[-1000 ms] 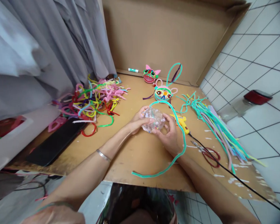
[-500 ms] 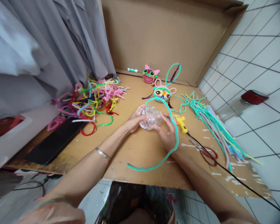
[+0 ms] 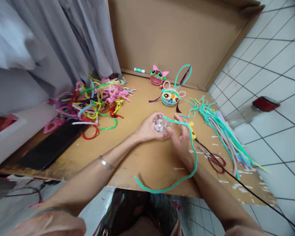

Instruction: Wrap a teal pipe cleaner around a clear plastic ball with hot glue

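Observation:
A clear, shiny plastic ball is held above the middle of the table, with my left hand wrapped round its left side. My right hand grips its right side, the thumb pressed to the front and the fingers curled behind. One end of a long turquoise pipe cleaner meets the top of the ball. From there it runs over my right fingers and wrist, then curves down to a loose end near the table's front edge. Whether that end is fixed to the ball, I cannot tell.
Beyond my hands stand two decorated animal-face balls, one turquoise, one red. Loose pipe cleaners and a black phone-like slab lie left. Right are a yellow glue gun, its cord, scissors and bundled pipe cleaners.
The ball has turned in my hands and tipped upright. My left fingers have moved round its side, and the pipe cleaner's arc has dropped lower and swung to the right.

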A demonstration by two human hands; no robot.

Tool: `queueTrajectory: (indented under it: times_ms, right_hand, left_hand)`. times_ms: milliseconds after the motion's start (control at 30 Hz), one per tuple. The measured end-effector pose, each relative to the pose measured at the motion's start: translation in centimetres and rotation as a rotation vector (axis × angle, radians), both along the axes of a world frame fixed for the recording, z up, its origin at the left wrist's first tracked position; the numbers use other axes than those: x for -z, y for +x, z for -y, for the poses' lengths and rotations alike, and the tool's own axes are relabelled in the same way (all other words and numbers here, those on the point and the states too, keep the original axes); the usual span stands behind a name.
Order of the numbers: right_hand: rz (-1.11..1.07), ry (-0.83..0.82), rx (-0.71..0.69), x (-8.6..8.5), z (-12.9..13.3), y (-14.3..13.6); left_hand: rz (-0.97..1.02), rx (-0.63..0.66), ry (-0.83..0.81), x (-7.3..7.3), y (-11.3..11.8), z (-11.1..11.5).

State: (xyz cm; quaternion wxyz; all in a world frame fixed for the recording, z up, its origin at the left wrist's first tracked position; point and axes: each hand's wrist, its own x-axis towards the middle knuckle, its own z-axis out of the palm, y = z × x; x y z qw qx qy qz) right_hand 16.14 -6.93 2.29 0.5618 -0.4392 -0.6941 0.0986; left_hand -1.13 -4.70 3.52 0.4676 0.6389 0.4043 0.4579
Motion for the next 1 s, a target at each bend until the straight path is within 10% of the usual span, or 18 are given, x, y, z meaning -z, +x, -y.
queueTrajectory:
  times_ms: [600, 1000]
  right_hand:
    - [-0.376, -0.092, 0.023, -1.9, 0.9, -0.9]
    - [-0.218, -0.001, -0.022, -2.1, 2.0, -1.4]
  left_hand:
    - [-0.056, -0.032, 0.267, 0.7, 0.3, 0.2]
    - [-0.103, -0.072, 0.343, 0.7, 0.3, 0.1]
